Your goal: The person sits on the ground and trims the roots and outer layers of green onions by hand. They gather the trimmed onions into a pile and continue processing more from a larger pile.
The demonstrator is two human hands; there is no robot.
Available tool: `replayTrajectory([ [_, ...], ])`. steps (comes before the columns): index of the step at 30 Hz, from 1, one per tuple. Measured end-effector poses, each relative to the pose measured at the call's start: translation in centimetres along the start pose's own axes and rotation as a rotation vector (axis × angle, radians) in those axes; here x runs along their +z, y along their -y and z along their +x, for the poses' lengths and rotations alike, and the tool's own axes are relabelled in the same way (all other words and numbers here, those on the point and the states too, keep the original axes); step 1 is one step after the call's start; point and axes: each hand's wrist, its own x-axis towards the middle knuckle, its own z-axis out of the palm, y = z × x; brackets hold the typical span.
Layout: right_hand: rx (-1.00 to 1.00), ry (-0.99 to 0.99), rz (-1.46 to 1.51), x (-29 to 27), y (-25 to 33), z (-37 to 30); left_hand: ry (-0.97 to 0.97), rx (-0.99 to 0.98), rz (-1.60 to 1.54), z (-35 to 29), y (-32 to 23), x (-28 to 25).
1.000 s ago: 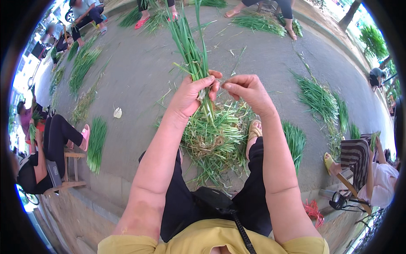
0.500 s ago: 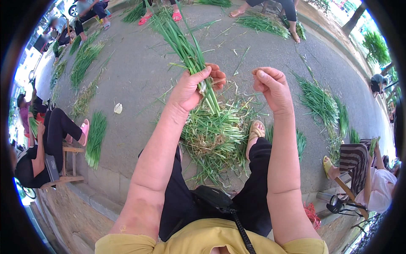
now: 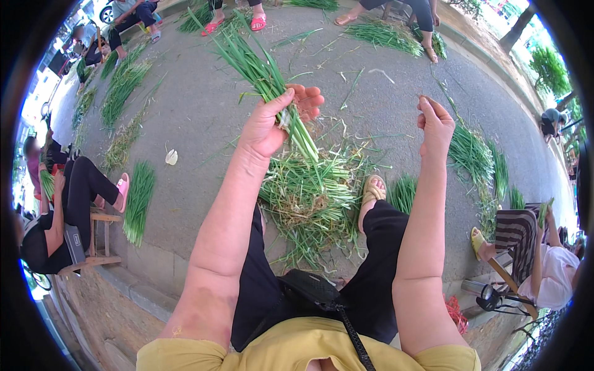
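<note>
**Left hand (image 3: pixel 266 128) gripping a bunch of long, flat-leaved green stalks (image 3: pixel 261 73); right hand (image 3: pixel 438 128) hanging apart**

At eleven o'clock from the view's middle, the bunch is slanting across the left palm, its leaves pointing towards eleven and its pale stem ends towards five. The thumb is pressing over the stalks while the other fingers are spreading loosely beyond them. This grip near the pale ends is probably keeping the stalks together and leaving those ends within the other hand's reach.

At two o'clock, the right hand is hovering well apart, its thumb and forefinger tips pinching together; whether a thin scrap is caught between them, I cannot tell.

Under the stem ends, a loose heap of tangled green and straw-coloured plant scraps (image 3: pixel 315 201) is lying on the grey paved ground (image 3: pixel 204 111), presumably there because it is directly beneath the hands. At three o'clock from the heap, a tan woven-strap sandal (image 3: pixel 372 190) is resting just beside it, and beyond, a green stalk bundle (image 3: pixel 402 191) is lying partly behind the right forearm (image 3: pixel 424 238). At nine o'clock, a neatly aligned green bundle (image 3: pixel 140 203) is lying well apart, perhaps straightened to keep its stalks even.
</note>
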Motion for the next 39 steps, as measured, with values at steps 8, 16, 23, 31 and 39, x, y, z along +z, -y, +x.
replayTrajectory([
  [8,-0.236,0.007,-0.673,0.9,-2.1,-0.6,0.027,0.051,-0.099,0.3,0.1,0.1],
  [16,0.146,0.701,-0.295,6.3,1.2,-5.3,0.031,0.059,-0.059,0.4,0.7,0.7],
  [23,0.127,0.818,-0.169,8.1,0.4,-6.6,0.055,0.043,-0.042,0.6,1.0,0.4],
  [31,0.160,0.731,-0.120,8.3,0.6,-6.8,0.022,0.045,-0.039,0.2,0.7,1.0],
  [39,0.150,0.619,0.007,6.4,1.0,-5.0,-0.012,0.055,-0.115,0.1,-0.3,-0.2],
])
